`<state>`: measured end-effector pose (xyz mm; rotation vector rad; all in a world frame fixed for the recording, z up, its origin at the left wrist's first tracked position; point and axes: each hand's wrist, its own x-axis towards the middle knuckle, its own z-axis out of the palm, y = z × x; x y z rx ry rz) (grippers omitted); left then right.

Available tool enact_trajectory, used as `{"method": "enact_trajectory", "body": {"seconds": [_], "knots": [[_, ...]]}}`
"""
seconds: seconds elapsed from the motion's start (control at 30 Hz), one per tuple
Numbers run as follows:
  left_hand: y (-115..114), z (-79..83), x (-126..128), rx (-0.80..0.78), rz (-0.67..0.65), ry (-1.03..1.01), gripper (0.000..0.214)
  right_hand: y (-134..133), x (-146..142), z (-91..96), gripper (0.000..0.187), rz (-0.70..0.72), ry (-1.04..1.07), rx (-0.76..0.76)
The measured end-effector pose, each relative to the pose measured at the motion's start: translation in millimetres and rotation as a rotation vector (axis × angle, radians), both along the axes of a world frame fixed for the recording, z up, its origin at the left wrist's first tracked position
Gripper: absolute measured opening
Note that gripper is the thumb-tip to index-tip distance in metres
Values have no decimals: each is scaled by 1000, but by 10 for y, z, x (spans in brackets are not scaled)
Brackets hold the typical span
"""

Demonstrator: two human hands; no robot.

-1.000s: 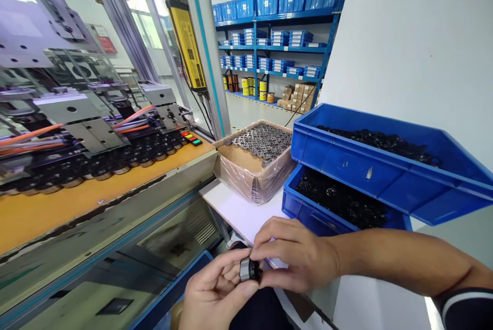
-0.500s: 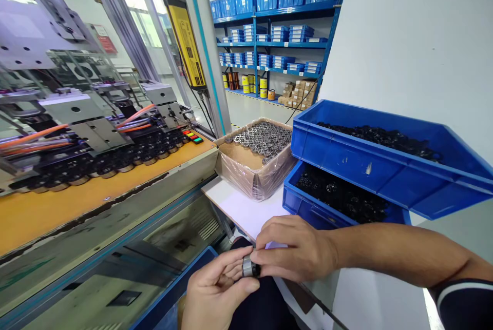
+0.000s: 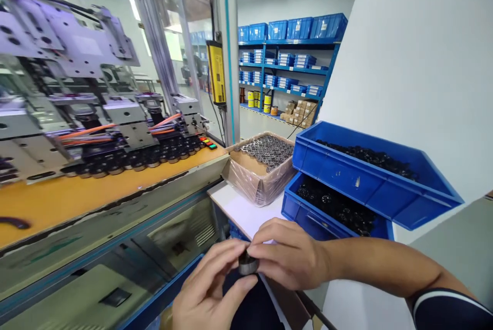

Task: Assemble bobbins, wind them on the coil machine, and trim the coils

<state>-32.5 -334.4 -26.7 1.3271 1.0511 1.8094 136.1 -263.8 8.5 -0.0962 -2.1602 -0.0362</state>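
At the lower centre of the frame both hands close on one small dark round part [image 3: 247, 264]. The left hand [image 3: 208, 291] cups it from below with thumb and fingertips curled in. The right hand [image 3: 288, 257] pinches it from the right, fingers bent tight. The part hangs in the air just off the near edge of the white worktop [image 3: 241, 212], touching nothing but fingers.

The grip looks like the weak spot. The part is small and smooth-looking and held only by fingertips, so a slip or a twist would likely drop it past the worktop edge into the dark gap below, where it would be hard to find. The fingers also hide most of it, so a skewed fit could go unseen.

Containers, centre to right of the frame:
- A cardboard box [image 3: 265, 189] lined with clear film stands on the worktop, partly filled with shiny metal pieces [image 3: 269, 148].
- A lower bin [image 3: 308, 217], blue, stands just right of the box and holds black round pieces [image 3: 335, 207].
- An upper bin [image 3: 358, 186], also blue, sits tilted across the lower one with more black pieces [image 3: 370, 155] — a knock from the right forearm might shift it or spill them.

Far back, a shelf [image 3: 292, 30] carries rows of blue bins; what they hold cannot be seen.
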Motion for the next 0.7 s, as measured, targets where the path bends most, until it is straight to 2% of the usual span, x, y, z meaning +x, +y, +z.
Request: {"method": "enact_trajectory", "body": {"seconds": [0.07, 0.13, 0.27, 0.33, 0.5, 0.6, 0.63, 0.7], "knots": [[-120, 111, -176, 164, 77, 252, 26, -100, -120, 54, 19, 38, -9, -56], [-257, 171, -334, 274, 180, 383, 28, -178, -266, 93, 16, 97, -36, -83], [-572, 157, -557, 366, 361, 412, 33, -279, -631, 159, 14, 243, -65, -49], [-743, 124, -641, 324, 427, 387, 31, -326, -829, 202, 13, 310, -68, -11], [-1198, 43, -803, 110, 551, 191, 27, -501, -1287, 284, 13, 491, -141, 96], [-1454, 8, -836, 20, 615, 7, 19, -658, -1516, 265, 15, 636, -138, 73], [-1527, 2, -831, 4, 585, -92, 17, -719, -1580, 249, 17, 684, -121, 40], [-1650, -2, -801, 3, 438, -340, 25, -845, -1677, 208, 21, 768, -68, -59]]}}
